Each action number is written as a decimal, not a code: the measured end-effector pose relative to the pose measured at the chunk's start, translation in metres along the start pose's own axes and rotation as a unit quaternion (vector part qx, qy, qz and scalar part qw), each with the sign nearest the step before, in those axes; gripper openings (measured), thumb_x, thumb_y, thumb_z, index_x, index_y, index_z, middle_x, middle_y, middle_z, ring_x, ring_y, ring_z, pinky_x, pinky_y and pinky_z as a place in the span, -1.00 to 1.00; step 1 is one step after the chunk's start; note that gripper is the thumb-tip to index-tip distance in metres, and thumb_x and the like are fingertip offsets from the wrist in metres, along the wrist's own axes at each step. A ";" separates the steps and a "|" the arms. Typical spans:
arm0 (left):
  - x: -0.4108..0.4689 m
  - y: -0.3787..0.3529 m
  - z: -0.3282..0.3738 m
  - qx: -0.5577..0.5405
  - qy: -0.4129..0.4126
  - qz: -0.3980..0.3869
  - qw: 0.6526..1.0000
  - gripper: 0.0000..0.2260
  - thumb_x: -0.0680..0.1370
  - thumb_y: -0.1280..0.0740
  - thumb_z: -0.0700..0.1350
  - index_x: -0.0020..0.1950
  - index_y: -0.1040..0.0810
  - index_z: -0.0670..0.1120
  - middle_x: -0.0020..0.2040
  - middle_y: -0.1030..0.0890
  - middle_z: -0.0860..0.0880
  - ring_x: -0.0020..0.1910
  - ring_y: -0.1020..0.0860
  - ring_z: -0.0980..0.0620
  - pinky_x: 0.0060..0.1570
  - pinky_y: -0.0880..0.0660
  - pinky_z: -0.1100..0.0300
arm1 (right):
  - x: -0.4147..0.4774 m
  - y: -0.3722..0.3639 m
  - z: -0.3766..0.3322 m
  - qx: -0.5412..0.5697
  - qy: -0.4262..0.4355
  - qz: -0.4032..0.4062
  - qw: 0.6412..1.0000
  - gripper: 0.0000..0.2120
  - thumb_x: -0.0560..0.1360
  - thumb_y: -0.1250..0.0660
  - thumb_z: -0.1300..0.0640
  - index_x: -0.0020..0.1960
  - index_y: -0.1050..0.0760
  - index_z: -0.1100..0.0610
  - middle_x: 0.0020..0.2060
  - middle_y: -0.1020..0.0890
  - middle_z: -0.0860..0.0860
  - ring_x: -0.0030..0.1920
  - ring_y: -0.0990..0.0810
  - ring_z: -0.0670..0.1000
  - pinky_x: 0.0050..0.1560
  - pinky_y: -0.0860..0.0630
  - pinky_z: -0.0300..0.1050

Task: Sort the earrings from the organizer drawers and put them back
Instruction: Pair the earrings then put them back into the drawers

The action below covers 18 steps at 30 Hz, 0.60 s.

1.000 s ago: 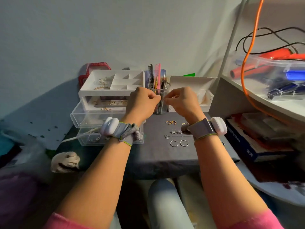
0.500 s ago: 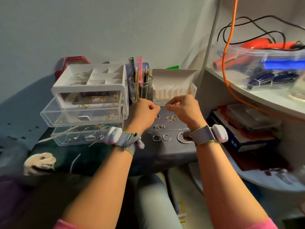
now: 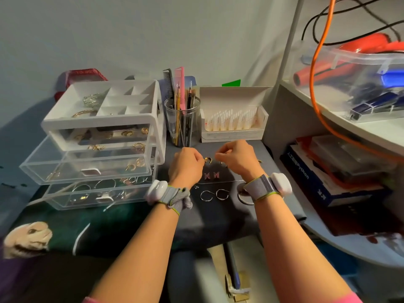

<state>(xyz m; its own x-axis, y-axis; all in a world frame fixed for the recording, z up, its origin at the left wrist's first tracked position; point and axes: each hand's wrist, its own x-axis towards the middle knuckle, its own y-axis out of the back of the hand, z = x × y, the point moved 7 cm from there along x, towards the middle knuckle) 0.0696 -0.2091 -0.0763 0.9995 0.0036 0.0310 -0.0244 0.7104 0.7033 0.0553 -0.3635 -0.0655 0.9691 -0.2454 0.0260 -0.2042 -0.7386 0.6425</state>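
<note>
Both hands down low over the grey cloth [image 3: 218, 219], fingers curled in tight: left hand [image 3: 185, 166] pinched right up against a small gold hoop earring [image 3: 208, 159], right hand [image 3: 237, 158] closed just beside it, can't tell what's in it. Silver hoops [image 3: 214, 195] and pink studs [image 3: 211, 175] laid out just below, organizer [image 3: 105, 136] off left with drawers pulled open.

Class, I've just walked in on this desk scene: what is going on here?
A person is sorting earrings on a dark mat beside a clear drawer organizer. The left hand and right hand are both closed, on either side of a small gold hoop earring. Two silver hoops and a pink pair are already laid out; both drawers stand pulled open.
</note>
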 end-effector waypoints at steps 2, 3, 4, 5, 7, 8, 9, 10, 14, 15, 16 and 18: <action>0.007 -0.002 -0.003 0.019 0.005 0.006 1.000 -0.83 0.54 -0.29 -0.14 -0.22 -0.59 0.03 -0.12 -0.66 -0.05 -0.07 -0.61 -0.12 -0.07 -0.57 0.04 | 0.009 -0.006 0.002 -0.007 -0.003 -0.013 1.000 -0.92 0.42 -0.41 0.16 -0.14 -0.67 0.13 -0.27 -0.65 0.09 -0.16 -0.59 0.05 -0.12 -0.52 -0.10; 0.010 -0.004 -0.005 0.026 0.008 0.008 1.000 -0.86 0.54 -0.30 -0.13 -0.19 -0.59 0.04 -0.07 -0.66 -0.05 -0.03 -0.60 -0.12 -0.06 -0.56 0.05 | 0.013 -0.010 0.002 -0.012 -0.003 -0.020 1.000 -0.92 0.43 -0.41 0.16 -0.14 -0.67 0.13 -0.26 -0.63 0.08 -0.17 -0.58 0.04 -0.14 -0.51 -0.12; 0.014 -0.006 -0.006 0.031 0.012 0.008 0.999 -0.89 0.55 -0.31 -0.12 -0.14 -0.60 0.05 -0.02 -0.66 -0.05 0.00 -0.60 -0.12 -0.03 -0.55 0.05 | 0.018 -0.013 0.003 -0.021 -0.002 -0.025 0.999 -0.93 0.43 -0.41 0.16 -0.14 -0.67 0.12 -0.25 -0.63 0.07 -0.16 -0.58 0.04 -0.13 -0.50 -0.12; 0.019 -0.008 -0.008 0.036 0.017 0.008 0.999 -0.91 0.55 -0.32 -0.11 -0.08 -0.60 0.05 0.04 -0.65 -0.05 0.04 -0.59 -0.13 0.00 -0.54 0.04 | 0.025 -0.017 0.004 -0.031 -0.004 -0.029 0.999 -0.95 0.43 -0.42 0.16 -0.15 -0.66 0.10 -0.21 -0.64 0.08 -0.13 -0.59 0.05 -0.11 -0.52 -0.12; 0.026 -0.012 -0.011 0.042 0.025 0.003 0.999 -0.89 0.56 -0.32 -0.09 0.04 -0.61 0.05 0.11 -0.63 -0.06 0.09 -0.58 -0.15 0.06 -0.54 0.01 | 0.033 -0.024 0.006 -0.050 -0.009 -0.036 0.998 -0.96 0.41 -0.43 0.16 -0.19 -0.63 0.04 -0.14 -0.67 0.10 -0.06 -0.62 0.09 0.00 -0.57 -0.04; 0.029 -0.013 -0.012 0.044 0.027 0.001 0.999 -0.86 0.56 -0.33 -0.08 0.08 -0.60 0.06 0.13 -0.62 -0.06 0.10 -0.58 -0.15 0.08 -0.54 0.00 | 0.037 -0.027 0.007 -0.056 -0.013 -0.039 0.998 -0.92 0.40 -0.44 0.17 -0.22 -0.61 0.01 -0.12 -0.68 0.11 -0.04 -0.63 0.11 0.04 -0.58 -0.01; 0.032 -0.015 -0.014 0.046 0.026 -0.001 0.999 -0.84 0.56 -0.33 -0.08 0.12 -0.59 0.07 0.15 -0.61 -0.06 0.10 -0.58 -0.14 0.08 -0.53 0.00 | 0.040 -0.030 0.007 -0.061 -0.018 -0.043 0.997 -0.90 0.39 -0.45 0.17 -0.23 -0.59 -0.01 -0.10 -0.68 0.12 -0.03 -0.63 0.12 0.06 -0.58 0.02; 0.033 -0.016 -0.014 0.049 0.024 -0.003 0.999 -0.82 0.56 -0.33 -0.07 0.15 -0.59 0.08 0.16 -0.61 -0.06 0.11 -0.57 -0.14 0.09 -0.53 -0.01 | 0.042 -0.032 0.008 -0.068 -0.021 -0.046 0.996 -0.88 0.39 -0.45 0.18 -0.23 -0.58 -0.02 -0.10 -0.68 0.12 -0.02 -0.63 0.13 0.08 -0.58 0.04; 0.039 -0.019 -0.015 0.056 0.024 -0.015 0.998 -0.81 0.53 -0.40 -0.04 0.14 -0.61 0.07 0.18 -0.59 -0.06 0.15 -0.56 -0.15 0.14 -0.52 -0.02 | 0.048 -0.037 0.010 -0.090 -0.026 -0.050 0.994 -0.92 0.36 -0.47 0.16 -0.19 -0.60 0.02 -0.09 -0.68 0.13 -0.02 -0.64 0.14 0.06 -0.59 0.04; 0.040 -0.019 -0.015 0.059 0.025 -0.017 0.998 -0.83 0.52 -0.41 -0.04 0.11 -0.63 0.07 0.18 -0.59 -0.06 0.14 -0.57 -0.16 0.14 -0.52 -0.01 | 0.048 -0.038 0.011 -0.092 -0.027 -0.049 0.994 -0.92 0.35 -0.47 0.15 -0.17 -0.61 0.03 -0.09 -0.68 0.13 -0.03 -0.64 0.14 0.05 -0.59 0.03; 0.040 -0.020 -0.015 0.063 0.025 -0.019 0.998 -0.85 0.51 -0.42 -0.04 0.07 -0.63 0.07 0.18 -0.59 -0.06 0.14 -0.57 -0.16 0.12 -0.52 -0.01 | 0.049 -0.038 0.011 -0.095 -0.028 -0.048 0.994 -0.92 0.35 -0.48 0.15 -0.16 -0.62 0.04 -0.09 -0.68 0.12 -0.03 -0.63 0.14 0.04 -0.59 0.01; 0.041 -0.021 -0.015 0.069 0.023 -0.020 0.997 -0.87 0.51 -0.42 -0.05 0.05 -0.64 0.07 0.17 -0.59 -0.06 0.12 -0.57 -0.16 0.10 -0.52 0.00 | 0.050 -0.039 0.011 -0.103 -0.027 -0.049 0.993 -0.92 0.37 -0.47 0.14 -0.14 -0.64 0.06 -0.08 -0.67 0.12 -0.02 -0.63 0.14 0.00 -0.58 -0.02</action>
<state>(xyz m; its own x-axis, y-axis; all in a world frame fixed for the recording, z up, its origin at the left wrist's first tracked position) 0.1113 -0.2132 -0.0999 0.9995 0.0119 -0.0293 0.0161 0.6063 0.7951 0.1100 -0.3537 -0.0973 0.9730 -0.2157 -0.0816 -0.0713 -0.6180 0.7829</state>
